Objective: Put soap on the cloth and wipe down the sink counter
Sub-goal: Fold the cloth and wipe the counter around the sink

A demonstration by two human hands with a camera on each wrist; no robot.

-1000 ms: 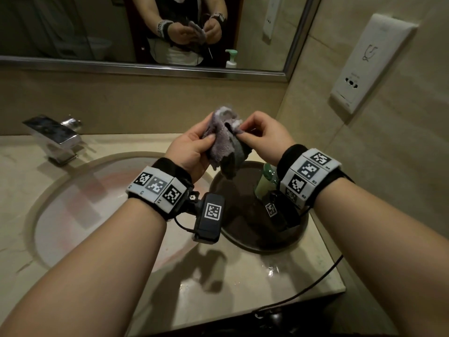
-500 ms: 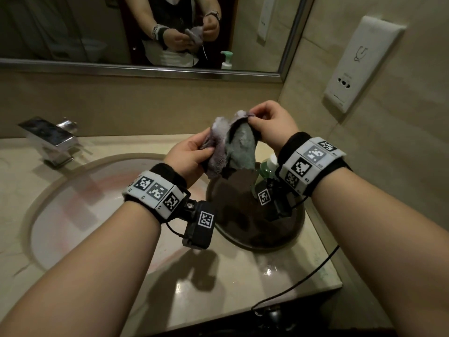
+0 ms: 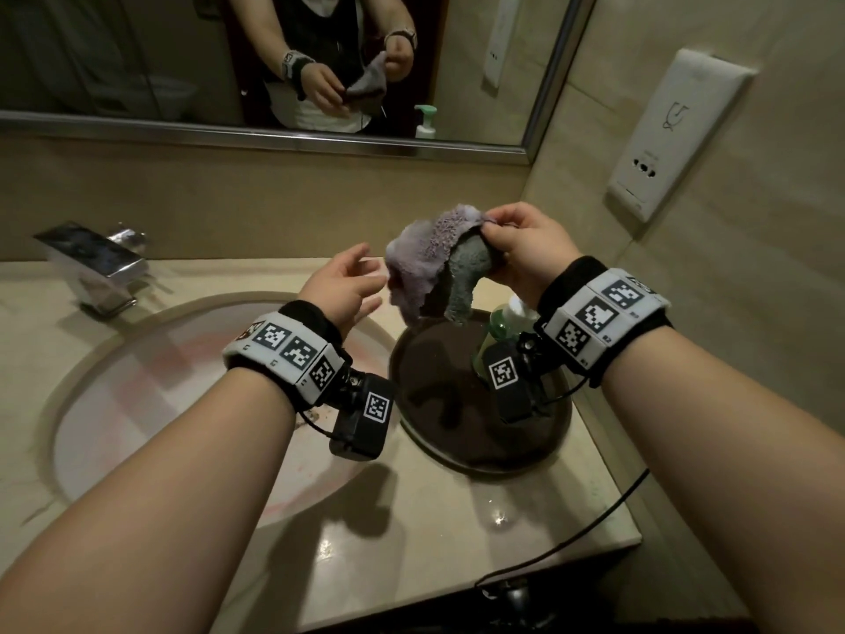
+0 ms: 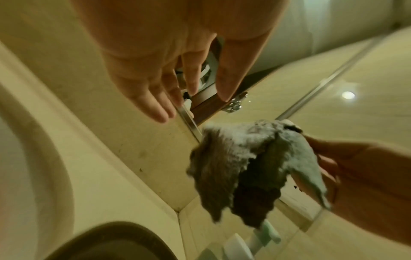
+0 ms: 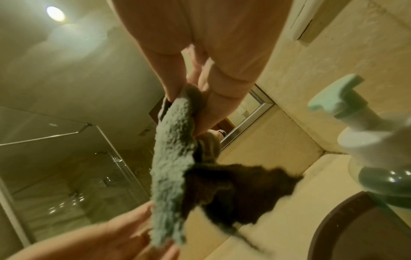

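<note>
A grey-purple cloth [image 3: 430,267] hangs from my right hand [image 3: 496,233], which pinches its top corner above the dark round tray [image 3: 439,404]. In the right wrist view the fingers [image 5: 177,79] pinch the cloth [image 5: 173,149] at its upper end. My left hand [image 3: 366,272] is open with relaxed fingers just left of the cloth and holds nothing. In the left wrist view its fingers [image 4: 155,102] are apart from the cloth [image 4: 227,167]. A green pump soap bottle [image 3: 503,324] stands on the tray, partly hidden behind my right wrist.
The oval sink basin [image 3: 151,395] lies to the left, with a chrome faucet [image 3: 91,263] behind it. The beige counter [image 3: 457,519] ends at the right wall, which carries a white socket panel [image 3: 672,135]. A mirror [image 3: 137,61] runs along the back. A black cable [image 3: 594,523] crosses the counter's front right.
My left hand has let go of the cloth and opened. My right hand has lifted the cloth up and to the right, so it now hangs from that hand alone.
</note>
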